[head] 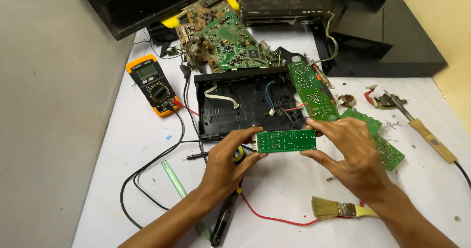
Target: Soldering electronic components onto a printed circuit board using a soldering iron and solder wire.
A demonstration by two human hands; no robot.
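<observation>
Both hands (294, 160) gripping a small green circuit board (286, 140), cluttered white table (137, 130), grey wall (44, 106) alongside

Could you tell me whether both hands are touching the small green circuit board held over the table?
Touching. The head view shows the left hand gripping the small green circuit board at its left end, and the right hand pinching its right end between fingers and thumb.

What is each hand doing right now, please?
Left hand: closed on the left end of the small green circuit board.
Right hand: closed on the right end of the same board.
</observation>
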